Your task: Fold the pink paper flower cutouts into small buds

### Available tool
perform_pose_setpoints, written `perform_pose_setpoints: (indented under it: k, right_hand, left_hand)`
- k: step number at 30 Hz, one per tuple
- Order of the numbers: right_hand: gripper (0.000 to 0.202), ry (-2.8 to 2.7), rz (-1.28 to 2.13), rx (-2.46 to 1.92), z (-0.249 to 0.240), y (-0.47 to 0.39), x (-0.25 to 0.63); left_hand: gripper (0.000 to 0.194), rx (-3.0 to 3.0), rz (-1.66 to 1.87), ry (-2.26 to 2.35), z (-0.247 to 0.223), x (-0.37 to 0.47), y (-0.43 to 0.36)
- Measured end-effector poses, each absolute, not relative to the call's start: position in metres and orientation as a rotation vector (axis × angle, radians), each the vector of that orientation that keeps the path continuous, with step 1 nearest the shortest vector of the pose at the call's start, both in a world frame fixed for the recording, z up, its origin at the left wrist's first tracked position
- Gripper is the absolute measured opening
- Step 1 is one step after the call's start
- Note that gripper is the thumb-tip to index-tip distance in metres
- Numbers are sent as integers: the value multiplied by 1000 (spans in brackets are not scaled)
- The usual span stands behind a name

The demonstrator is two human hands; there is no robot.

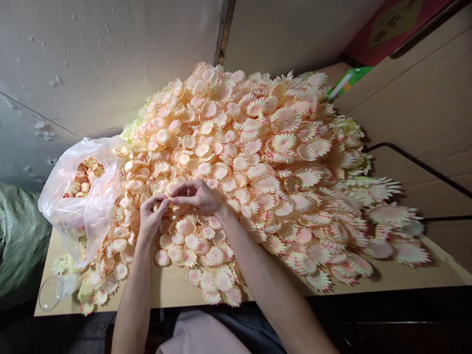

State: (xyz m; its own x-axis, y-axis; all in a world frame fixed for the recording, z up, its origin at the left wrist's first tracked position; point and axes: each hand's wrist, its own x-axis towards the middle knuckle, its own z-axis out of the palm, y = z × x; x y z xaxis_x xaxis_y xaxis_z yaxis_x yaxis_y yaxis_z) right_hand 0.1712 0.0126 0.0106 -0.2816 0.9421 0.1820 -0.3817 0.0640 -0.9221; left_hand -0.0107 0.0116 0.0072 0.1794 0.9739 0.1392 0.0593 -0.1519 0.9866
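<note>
Where left hand meets right hand: fingertips pinched, centre-left (cannot tell what's held).
Flowers: light pinch advisable.

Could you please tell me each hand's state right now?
Left hand: closed in a pinch; anything held is too small to tell.
Right hand: also pinched closed; anything held is likewise unclear.

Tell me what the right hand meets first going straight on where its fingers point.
Most likely the left hand: the right hand points at its thumb and index finger, with their fingertips right together. Whether they touch, or pinch something small between them, is hard to tell.
</note>
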Motion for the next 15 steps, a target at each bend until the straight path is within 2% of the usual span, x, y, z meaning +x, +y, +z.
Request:
perform_pose_setpoints:
  k: [15]
  right_hand:
    - [17, -1190, 1486, -714, 14, 12, 171]
  left_hand:
    - [24, 1518, 1152, 1081, 9, -10, 14]
